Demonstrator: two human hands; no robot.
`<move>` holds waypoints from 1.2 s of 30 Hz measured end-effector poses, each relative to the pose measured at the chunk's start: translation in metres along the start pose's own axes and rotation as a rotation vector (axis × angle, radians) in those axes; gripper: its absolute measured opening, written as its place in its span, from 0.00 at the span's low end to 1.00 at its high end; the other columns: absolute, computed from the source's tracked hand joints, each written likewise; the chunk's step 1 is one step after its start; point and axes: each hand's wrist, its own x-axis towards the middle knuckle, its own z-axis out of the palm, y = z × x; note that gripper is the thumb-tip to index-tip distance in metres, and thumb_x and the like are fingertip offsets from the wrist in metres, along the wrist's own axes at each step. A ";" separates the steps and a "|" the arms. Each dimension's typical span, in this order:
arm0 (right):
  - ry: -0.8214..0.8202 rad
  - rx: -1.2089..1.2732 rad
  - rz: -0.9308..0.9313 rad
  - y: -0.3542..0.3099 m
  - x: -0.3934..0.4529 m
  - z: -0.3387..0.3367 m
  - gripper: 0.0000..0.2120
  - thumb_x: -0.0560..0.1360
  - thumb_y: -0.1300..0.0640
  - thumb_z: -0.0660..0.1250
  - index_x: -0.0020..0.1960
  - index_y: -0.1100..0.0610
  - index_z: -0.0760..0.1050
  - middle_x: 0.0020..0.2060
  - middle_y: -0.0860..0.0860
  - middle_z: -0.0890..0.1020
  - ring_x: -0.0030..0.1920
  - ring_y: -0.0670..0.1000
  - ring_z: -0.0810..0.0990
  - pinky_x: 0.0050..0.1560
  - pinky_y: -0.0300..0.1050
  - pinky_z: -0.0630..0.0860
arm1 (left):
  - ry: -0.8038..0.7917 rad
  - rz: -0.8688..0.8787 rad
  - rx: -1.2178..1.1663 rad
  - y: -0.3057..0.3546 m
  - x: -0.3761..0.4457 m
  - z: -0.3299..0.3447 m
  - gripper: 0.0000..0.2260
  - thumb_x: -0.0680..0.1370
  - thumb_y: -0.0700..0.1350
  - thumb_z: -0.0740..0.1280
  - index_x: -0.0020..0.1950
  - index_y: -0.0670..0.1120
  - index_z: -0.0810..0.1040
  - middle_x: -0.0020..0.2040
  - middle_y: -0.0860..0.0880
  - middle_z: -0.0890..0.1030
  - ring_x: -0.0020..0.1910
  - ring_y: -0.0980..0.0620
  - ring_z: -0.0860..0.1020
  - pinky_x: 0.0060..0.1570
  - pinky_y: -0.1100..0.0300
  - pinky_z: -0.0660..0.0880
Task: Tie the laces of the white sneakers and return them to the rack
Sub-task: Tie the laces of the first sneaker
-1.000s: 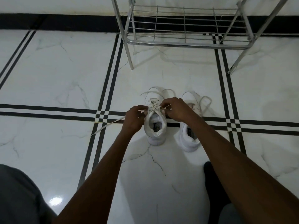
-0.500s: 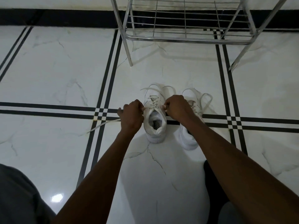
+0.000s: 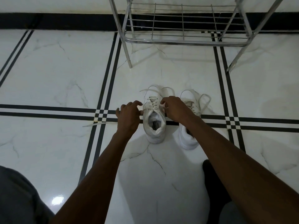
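Two white sneakers stand side by side on the marble floor, toes pointing away from me. The left sneaker (image 3: pixel 154 126) sits between my hands. My left hand (image 3: pixel 128 117) pinches a flat white lace (image 3: pixel 140 109) at the shoe's left side; the lace's loose end (image 3: pixel 94 124) trails left across the floor. My right hand (image 3: pixel 174 109) grips the other lace at the shoe's right side. The right sneaker (image 3: pixel 188 139) is partly hidden behind my right forearm, and its laces (image 3: pixel 204 101) lie loose.
A chrome wire shoe rack (image 3: pixel 182 41) stands on the floor beyond the sneakers, its lowest shelf bare. Black stripe lines cross the white tiles. My knees in grey fabric show at the bottom left (image 3: pixel 17 199) and bottom right.
Both hands have drawn apart to either side of the left sneaker, pulling its laces outward. The lace end on the floor has slid slightly. The view has tilted a little.
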 end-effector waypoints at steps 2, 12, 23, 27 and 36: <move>0.004 0.055 -0.056 0.001 -0.006 -0.002 0.13 0.76 0.65 0.66 0.58 0.60 0.82 0.52 0.61 0.84 0.52 0.59 0.83 0.52 0.47 0.77 | -0.014 0.054 -0.117 -0.003 0.004 0.005 0.15 0.78 0.42 0.70 0.64 0.54 0.80 0.60 0.48 0.82 0.59 0.42 0.80 0.57 0.38 0.78; 0.066 0.158 -0.003 -0.003 -0.009 -0.001 0.06 0.77 0.60 0.68 0.44 0.60 0.82 0.37 0.57 0.85 0.37 0.56 0.83 0.42 0.54 0.81 | -0.089 -0.125 -0.385 -0.004 0.014 0.010 0.03 0.78 0.45 0.72 0.46 0.51 0.79 0.46 0.57 0.80 0.48 0.53 0.82 0.59 0.39 0.75; 0.103 -0.071 -0.022 -0.015 -0.017 -0.002 0.10 0.76 0.62 0.67 0.51 0.57 0.87 0.49 0.54 0.86 0.48 0.57 0.85 0.46 0.50 0.81 | 0.250 0.178 0.320 -0.001 -0.003 0.025 0.17 0.71 0.32 0.70 0.56 0.47 0.80 0.49 0.47 0.80 0.56 0.42 0.77 0.68 0.36 0.60; 0.159 -0.046 0.060 -0.014 -0.020 0.004 0.08 0.76 0.61 0.68 0.45 0.58 0.86 0.42 0.55 0.87 0.43 0.57 0.86 0.40 0.47 0.80 | 0.273 0.186 0.152 0.000 -0.008 0.030 0.11 0.71 0.29 0.68 0.47 0.43 0.79 0.46 0.44 0.79 0.47 0.43 0.78 0.59 0.43 0.70; 0.210 0.242 0.224 -0.012 -0.015 0.015 0.07 0.73 0.63 0.70 0.44 0.58 0.88 0.42 0.57 0.88 0.44 0.57 0.86 0.43 0.46 0.81 | 0.170 -0.128 -0.432 0.003 -0.003 0.028 0.11 0.72 0.26 0.65 0.47 0.38 0.82 0.46 0.44 0.86 0.46 0.46 0.84 0.47 0.53 0.81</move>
